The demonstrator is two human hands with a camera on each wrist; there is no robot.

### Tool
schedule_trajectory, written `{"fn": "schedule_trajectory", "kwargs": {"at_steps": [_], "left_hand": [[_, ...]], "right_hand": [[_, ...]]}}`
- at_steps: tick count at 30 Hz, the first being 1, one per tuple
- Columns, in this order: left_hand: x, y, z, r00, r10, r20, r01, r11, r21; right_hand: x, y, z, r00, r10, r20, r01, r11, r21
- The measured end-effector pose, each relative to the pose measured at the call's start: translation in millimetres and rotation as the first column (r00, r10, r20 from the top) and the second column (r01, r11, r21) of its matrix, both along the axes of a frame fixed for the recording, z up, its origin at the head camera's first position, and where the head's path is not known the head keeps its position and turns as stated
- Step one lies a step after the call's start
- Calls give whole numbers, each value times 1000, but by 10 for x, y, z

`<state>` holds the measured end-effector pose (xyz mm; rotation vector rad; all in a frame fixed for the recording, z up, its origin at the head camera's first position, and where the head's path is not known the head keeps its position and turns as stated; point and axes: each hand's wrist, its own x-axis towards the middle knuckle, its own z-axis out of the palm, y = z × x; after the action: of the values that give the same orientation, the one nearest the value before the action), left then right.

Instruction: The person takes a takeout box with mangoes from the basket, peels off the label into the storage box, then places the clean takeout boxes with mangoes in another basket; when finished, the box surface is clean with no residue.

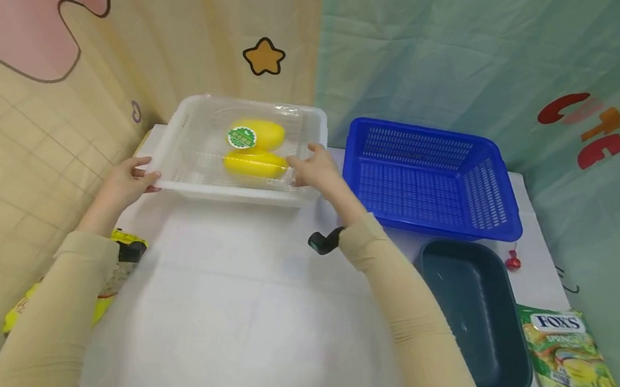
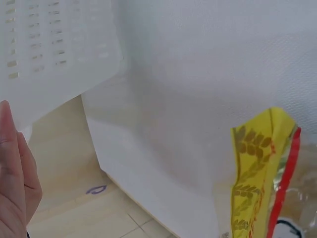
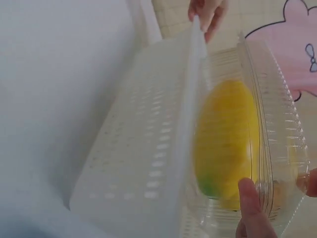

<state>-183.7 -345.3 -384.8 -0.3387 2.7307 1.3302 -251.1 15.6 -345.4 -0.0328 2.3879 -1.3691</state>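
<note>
A white plastic basket [image 1: 231, 195] with slotted walls stands at the back left of the table. Inside its rim is a clear plastic box [image 1: 203, 136] holding two yellow mango-like fruits [image 1: 256, 165], also seen through the box in the right wrist view [image 3: 228, 139]. A round green label [image 1: 242, 138] is on the box. My left hand [image 1: 123, 183] grips the basket's front left corner; only part of this hand [image 2: 17, 173] shows in the left wrist view. My right hand [image 1: 315, 169] pinches the right end of the clear box, thumb [image 3: 251, 203] against its side.
To the right stands a blue basket [image 1: 411, 194], with a dark green tub [image 1: 472, 309] in front. Beside the tub lie a green FOX'S candy bag [image 1: 571, 362] and a small red wrapped candy [image 1: 513, 261]. A yellow packet [image 2: 257, 173] lies at the left, partly under my left forearm.
</note>
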Motion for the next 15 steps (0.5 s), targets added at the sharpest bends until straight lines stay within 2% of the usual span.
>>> {"fn": "schedule_trajectory", "kwargs": {"at_steps": [3,7,9,15], "left_hand": [[-6,-7,3,1000,3,3,-3,1000,-2],[-4,6,-5,1000,8,4,-8,1000,-2],[-5,9,-10,1000,9,3,-9,1000,-6],[-6,13,-8,1000,9,-3,-9,1000,-6]], "right_hand": [[172,302,181,999,53,-8,-53,999,-2],[526,764,302,989,142,-35,-140,989,56],[730,994,297,982,184,-31,-183,982,39],[1340,1535,111,959,279,43,-271,953,-139]]}}
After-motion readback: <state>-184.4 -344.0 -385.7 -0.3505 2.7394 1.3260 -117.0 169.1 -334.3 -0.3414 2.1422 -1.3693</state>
